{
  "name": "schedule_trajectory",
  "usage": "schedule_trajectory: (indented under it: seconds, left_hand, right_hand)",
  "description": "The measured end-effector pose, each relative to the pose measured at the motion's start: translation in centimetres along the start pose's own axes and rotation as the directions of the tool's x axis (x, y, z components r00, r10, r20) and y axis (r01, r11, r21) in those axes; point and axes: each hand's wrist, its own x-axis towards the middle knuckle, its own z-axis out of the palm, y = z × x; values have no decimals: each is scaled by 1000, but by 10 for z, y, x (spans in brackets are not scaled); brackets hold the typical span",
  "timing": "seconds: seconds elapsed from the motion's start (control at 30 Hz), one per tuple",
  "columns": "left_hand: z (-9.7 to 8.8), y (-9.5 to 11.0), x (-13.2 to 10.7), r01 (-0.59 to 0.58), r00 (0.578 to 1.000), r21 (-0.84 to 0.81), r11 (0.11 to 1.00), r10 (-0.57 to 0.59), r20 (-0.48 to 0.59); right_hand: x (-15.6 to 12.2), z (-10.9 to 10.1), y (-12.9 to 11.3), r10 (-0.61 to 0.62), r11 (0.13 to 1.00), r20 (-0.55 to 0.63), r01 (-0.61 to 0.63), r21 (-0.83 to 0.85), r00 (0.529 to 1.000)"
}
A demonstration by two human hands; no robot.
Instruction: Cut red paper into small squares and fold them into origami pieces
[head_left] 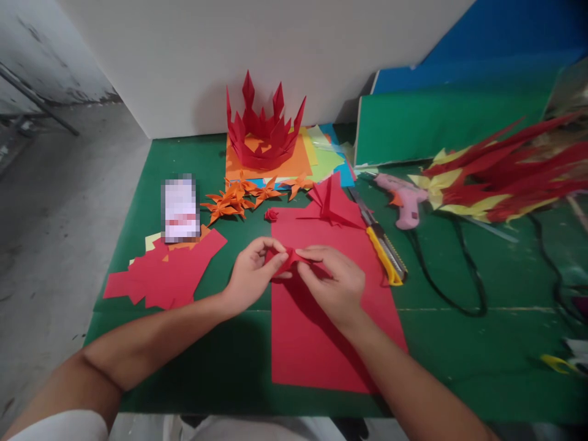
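Both hands meet over a large red paper sheet (321, 343) on the green table (459, 355). My left hand (250, 275) and my right hand (333, 282) pinch a small folded red paper piece (288, 260) between their fingertips, held just above the sheet. A folded red paper figure (333, 202) lies at the sheet's far end, and a tiny red paper rose (271, 214) sits beside it.
Several orange paper stars (243, 199) lie behind the hands. A red paper crown (264, 131) stands on coloured sheets (321, 160). Red paper offcuts (165, 272) lie left, a yellow utility knife (383, 248) and pink glue gun (404, 199) right, with a red-yellow spiky paper piece (500, 174).
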Motion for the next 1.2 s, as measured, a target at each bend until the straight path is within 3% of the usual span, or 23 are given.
schedule_trajectory:
  seconds: [0.27,0.43,0.63,0.8,1.03,1.2]
  left_hand:
    - [-1,2,-1,73,997,-15,997,-73,31]
    - [-6,0,1,3,1000,72,997,-5,24]
    - [-4,3,1,-21,998,66,998,16,67]
    - [-3,5,1,66,994,-1,998,-66,84]
    - [-3,3,2,171,985,19,985,-171,6]
    - [-3,3,3,189,981,-19,982,-188,36]
  right_hand:
    - [-1,-1,0,66,998,1,-66,3,998]
    - [1,-3,0,48,999,-9,-48,5,999]
    - [5,-6,1,-11,1000,-50,11,-1,999]
    - [5,-6,3,-25,1000,-30,25,-10,999]
    - [5,-7,5,-80,996,-16,79,-33,997]
    - [5,-8,6,-88,995,31,89,-37,996]
